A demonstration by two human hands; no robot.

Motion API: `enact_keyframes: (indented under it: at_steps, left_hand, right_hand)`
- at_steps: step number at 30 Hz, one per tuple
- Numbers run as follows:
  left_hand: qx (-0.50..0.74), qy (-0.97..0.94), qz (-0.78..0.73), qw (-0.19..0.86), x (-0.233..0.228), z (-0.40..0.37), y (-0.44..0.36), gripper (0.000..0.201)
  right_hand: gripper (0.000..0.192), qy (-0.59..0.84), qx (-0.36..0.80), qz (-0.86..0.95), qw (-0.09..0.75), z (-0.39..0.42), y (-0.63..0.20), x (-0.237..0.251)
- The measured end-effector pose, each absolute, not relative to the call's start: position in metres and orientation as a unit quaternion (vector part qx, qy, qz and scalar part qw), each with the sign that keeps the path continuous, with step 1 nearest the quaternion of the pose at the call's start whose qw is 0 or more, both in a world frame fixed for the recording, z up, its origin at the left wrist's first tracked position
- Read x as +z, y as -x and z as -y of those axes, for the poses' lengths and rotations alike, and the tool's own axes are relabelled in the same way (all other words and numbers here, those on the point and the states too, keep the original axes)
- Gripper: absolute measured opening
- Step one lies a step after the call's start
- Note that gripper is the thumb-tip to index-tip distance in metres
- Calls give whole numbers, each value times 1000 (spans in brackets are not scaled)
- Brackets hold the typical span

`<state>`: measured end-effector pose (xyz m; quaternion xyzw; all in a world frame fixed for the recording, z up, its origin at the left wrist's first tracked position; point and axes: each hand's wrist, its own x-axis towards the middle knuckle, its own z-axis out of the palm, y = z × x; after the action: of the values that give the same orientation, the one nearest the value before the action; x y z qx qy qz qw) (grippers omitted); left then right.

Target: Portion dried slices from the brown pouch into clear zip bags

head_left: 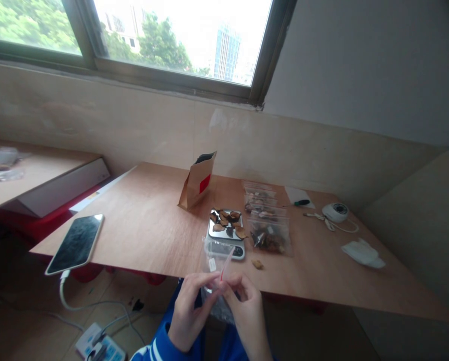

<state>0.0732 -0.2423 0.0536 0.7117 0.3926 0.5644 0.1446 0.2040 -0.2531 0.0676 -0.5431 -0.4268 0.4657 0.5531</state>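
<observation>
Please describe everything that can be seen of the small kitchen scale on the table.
The scale is a small, flat, rectangular device with a shiny metal weighing plate on top and a darker front strip where the display should be; no reading can be made out. It lies flat on the wooden table, near the front edge. Several dark brown dried pieces lie on its plate. A clear plastic bag, held up by both hands, partly covers its front.

The paper bag (196, 183) was brown with a red patch; at its five o'clock, dark brown pieces (227, 223) covered a silver scale (226, 240); the sleeve (160, 348) was blue, white-striped.
</observation>
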Motion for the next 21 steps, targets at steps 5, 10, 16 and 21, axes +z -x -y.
enact_keyframes:
  at_steps: [5, 10, 16, 21]
  left_hand:
    - [594, -659, -432, 163, 63, 225, -63, 30]
    - [629, -566, -507, 165, 77, 201, -50, 30]
    - [656, -529, -503, 191, 88, 175, -44, 34]
    - [708, -478, -476, 209, 80, 164, -42, 31]
  right_hand:
    - [40, 572, 430, 405, 569, 236, -218, 72]
    - [41, 570, 392, 500, 521, 209, -252, 79]
    - [71, 542, 255, 715, 360, 142, -278, 77]
    - [97, 548, 186, 803, 145, 84, -278, 64]
